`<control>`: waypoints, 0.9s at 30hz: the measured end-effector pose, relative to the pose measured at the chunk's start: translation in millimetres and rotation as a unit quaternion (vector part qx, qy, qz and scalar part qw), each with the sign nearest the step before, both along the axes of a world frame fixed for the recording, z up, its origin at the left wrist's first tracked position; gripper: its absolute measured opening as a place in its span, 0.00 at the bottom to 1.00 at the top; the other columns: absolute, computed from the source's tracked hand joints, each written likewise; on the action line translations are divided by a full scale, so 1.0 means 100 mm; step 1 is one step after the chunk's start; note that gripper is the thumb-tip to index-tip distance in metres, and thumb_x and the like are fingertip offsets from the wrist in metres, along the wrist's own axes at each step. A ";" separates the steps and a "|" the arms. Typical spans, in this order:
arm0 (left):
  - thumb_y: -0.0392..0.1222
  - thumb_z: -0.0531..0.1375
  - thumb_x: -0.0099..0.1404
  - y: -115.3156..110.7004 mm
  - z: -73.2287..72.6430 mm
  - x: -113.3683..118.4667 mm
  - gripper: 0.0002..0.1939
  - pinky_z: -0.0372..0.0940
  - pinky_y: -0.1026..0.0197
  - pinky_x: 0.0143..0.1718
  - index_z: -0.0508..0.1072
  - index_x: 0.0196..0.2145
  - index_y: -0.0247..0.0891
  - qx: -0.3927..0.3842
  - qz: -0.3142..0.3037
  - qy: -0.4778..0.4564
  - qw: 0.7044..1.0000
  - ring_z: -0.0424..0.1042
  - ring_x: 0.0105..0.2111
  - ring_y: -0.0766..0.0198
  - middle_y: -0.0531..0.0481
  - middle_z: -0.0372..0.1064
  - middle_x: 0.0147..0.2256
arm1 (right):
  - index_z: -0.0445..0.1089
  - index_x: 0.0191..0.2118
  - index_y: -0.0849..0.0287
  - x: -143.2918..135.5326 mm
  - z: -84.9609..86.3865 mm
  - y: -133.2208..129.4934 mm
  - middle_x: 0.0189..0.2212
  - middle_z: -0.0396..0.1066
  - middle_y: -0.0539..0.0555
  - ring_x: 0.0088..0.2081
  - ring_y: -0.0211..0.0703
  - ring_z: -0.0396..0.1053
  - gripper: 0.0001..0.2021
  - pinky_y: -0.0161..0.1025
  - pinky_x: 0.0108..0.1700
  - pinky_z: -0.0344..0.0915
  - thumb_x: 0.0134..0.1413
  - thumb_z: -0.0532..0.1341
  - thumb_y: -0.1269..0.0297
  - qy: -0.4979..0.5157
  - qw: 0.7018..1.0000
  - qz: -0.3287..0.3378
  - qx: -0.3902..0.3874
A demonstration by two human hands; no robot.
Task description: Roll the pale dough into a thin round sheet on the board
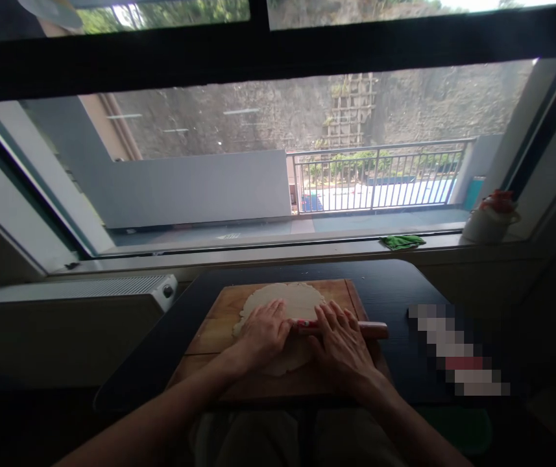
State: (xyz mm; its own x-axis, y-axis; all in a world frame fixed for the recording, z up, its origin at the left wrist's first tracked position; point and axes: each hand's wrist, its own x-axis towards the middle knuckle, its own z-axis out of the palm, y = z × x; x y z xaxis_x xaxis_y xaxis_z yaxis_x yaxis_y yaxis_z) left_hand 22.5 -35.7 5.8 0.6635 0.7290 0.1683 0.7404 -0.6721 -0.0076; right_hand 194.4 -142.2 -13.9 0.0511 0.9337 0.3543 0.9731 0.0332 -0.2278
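Observation:
A flat, thin sheet of pale dough [302, 297] with a ragged edge lies on a wooden board [212, 324]. Across it rests a wooden rolling pin [375, 330] with a reddish printed mark near its middle. My right hand [343, 334] lies over the pin, its fingers draped across the top, and the pin's right end sticks out past it. My left hand [265, 327] is over the pin's left part, fingers bent forward over the dough; that end of the pin is hidden beneath it.
The board sits on a dark table [404, 292] with rounded corners. A pixelated patch covers something at the table's right edge. On the windowsill are a green cloth [403, 242] and a white jug with a red top [492, 219]. A white radiator [126, 288] stands left.

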 end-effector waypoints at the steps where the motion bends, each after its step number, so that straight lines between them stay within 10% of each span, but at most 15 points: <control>1: 0.50 0.37 0.68 -0.05 0.01 -0.07 0.28 0.44 0.50 0.59 0.56 0.59 0.33 -0.005 -0.017 0.010 1.000 0.50 0.59 0.56 0.40 0.53 0.59 | 0.48 0.62 0.60 0.00 0.01 -0.04 0.62 0.47 0.55 0.63 0.48 0.35 0.29 0.47 0.61 0.31 0.60 0.43 0.50 0.003 1.000 0.017 -0.011; 13: 0.53 0.34 0.66 0.92 0.05 0.58 0.31 0.45 0.44 0.57 0.49 0.61 0.36 -0.105 0.105 0.034 0.988 0.44 0.62 0.53 0.42 0.44 0.62 | 0.59 0.56 0.61 0.11 0.21 0.97 0.59 0.52 0.60 0.61 0.54 0.42 0.26 0.51 0.58 0.38 0.59 0.42 0.52 0.030 0.991 -0.097 -0.087; 23: 0.51 0.38 0.67 -0.10 -0.05 0.02 0.28 0.35 0.49 0.61 0.55 0.60 0.36 -0.014 -0.016 -0.012 1.000 0.44 0.62 0.57 0.45 0.49 0.61 | 0.53 0.60 0.60 -0.16 0.03 0.06 0.61 0.49 0.56 0.63 0.49 0.37 0.27 0.49 0.60 0.33 0.61 0.40 0.51 -0.018 0.999 -0.034 -0.029; 27: 0.51 0.38 0.67 0.00 -0.01 0.07 0.29 0.35 0.47 0.61 0.56 0.59 0.34 -0.029 -0.006 0.002 1.000 0.44 0.62 0.55 0.43 0.49 0.61 | 0.61 0.54 0.58 -0.10 0.08 0.23 0.58 0.55 0.57 0.62 0.52 0.41 0.26 0.52 0.58 0.39 0.60 0.39 0.50 -0.004 0.998 -0.029 -0.047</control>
State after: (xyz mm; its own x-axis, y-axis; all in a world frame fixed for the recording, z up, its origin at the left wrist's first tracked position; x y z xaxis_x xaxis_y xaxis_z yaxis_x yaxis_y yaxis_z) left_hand 29.1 -35.4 5.2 0.6723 0.7300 0.1229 0.7329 -0.6797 0.0281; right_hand 184.0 -119.0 -6.1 0.1032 0.9583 0.2665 0.9748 -0.0442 -0.2186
